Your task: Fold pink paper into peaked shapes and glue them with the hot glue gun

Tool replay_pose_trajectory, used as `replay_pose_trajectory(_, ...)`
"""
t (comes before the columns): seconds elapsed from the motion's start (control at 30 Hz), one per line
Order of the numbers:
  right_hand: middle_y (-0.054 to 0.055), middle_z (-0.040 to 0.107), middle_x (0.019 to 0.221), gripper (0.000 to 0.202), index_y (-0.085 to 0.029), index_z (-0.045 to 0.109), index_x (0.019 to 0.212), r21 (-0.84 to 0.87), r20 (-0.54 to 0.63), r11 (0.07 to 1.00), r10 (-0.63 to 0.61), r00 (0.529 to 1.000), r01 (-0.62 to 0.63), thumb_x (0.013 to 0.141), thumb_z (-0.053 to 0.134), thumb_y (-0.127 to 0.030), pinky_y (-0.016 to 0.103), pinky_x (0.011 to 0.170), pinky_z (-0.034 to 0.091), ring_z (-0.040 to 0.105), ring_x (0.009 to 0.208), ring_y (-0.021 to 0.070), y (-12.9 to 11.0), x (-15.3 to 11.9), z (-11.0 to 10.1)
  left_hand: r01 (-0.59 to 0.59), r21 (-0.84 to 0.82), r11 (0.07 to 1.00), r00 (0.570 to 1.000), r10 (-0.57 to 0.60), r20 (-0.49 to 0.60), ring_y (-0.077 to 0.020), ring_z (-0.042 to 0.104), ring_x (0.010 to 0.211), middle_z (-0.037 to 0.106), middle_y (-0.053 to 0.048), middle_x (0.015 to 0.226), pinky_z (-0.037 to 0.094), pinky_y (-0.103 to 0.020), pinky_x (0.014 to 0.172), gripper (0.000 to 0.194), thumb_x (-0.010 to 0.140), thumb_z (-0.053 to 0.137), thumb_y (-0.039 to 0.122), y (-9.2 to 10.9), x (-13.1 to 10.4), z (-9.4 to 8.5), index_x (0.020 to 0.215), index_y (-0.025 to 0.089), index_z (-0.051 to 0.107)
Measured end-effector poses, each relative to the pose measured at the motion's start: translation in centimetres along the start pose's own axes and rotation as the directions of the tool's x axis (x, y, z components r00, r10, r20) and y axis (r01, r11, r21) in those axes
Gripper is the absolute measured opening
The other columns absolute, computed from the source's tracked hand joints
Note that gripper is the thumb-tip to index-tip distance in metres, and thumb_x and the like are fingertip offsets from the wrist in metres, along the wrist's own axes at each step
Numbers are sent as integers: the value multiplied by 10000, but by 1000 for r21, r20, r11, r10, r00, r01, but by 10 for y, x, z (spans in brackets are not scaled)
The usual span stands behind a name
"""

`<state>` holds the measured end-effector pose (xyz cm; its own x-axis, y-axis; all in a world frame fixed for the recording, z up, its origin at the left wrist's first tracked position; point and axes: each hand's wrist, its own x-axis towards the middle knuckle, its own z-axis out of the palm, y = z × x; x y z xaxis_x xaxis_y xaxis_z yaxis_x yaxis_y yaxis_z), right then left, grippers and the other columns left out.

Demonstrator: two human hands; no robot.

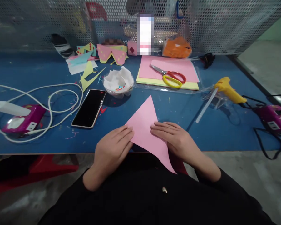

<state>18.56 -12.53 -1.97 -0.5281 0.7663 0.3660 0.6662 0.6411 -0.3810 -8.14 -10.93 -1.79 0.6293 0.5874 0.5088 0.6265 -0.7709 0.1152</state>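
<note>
A folded pink paper (146, 126) lies at the table's front edge, one point toward the back and a long tip hanging over the edge toward my body. My left hand (113, 148) presses on its left side, fingers together, fingertips on the paper. On the right side, the fingers of my right hand (175, 139) lie together on the sheet, with the thumb hidden. Both hands hold the paper between them. Beyond it are a bowl lined with white paper (118, 82) and scissors (170, 76) with red and yellow handles, resting on pink and yellow sheets (189, 70).
A black-screened phone (89, 108) and a looped white cable (51, 109) are on the left, near a purple power socket (25, 120). On the right lie a yellow glue gun (230, 90) and another purple socket (275, 118). Paper cutouts (112, 53) stand at the back.
</note>
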Motion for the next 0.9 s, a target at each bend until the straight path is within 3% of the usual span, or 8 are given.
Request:
replay_pose_trajectory(0.23,17,778,1095,347,-239,717,1111,198,-106,966,191,976,-168,929,489,-50,420,959,558,690,1142,199,-4,5,-2,264,-127,956,955,-278,-108,-273,716,1075,792,-87,1008,580,-429,938,137,869,693,137,-12,-20,-6,987,165,759)
replay_pose_trajectory(0.53,-16,785,1038,276,-310,737,1055,269,-87,916,331,940,-297,908,592,-127,392,943,577,712,1091,204,-9,8,-3,294,-177,939,947,-312,-82,-261,712,1077,794,-54,1008,569,-427,935,117,877,689,151,-14,-17,-7,967,193,752)
replay_pose_trajectory(0.73,-5,775,1065,217,-340,738,997,310,-101,855,464,880,-416,913,603,-192,436,910,592,716,1069,240,-13,7,0,333,-232,914,937,-349,-30,-255,700,1095,787,-41,1041,554,-446,949,129,885,674,170,-11,-12,-10,991,209,738)
replay_pose_trajectory(0.9,20,781,1038,180,-316,741,1041,207,-114,862,491,863,-463,915,625,-260,432,824,599,740,949,253,-13,7,2,335,-222,916,935,-352,-43,-247,701,1076,789,-26,1013,555,-458,935,98,904,668,204,-7,-5,-4,970,231,736)
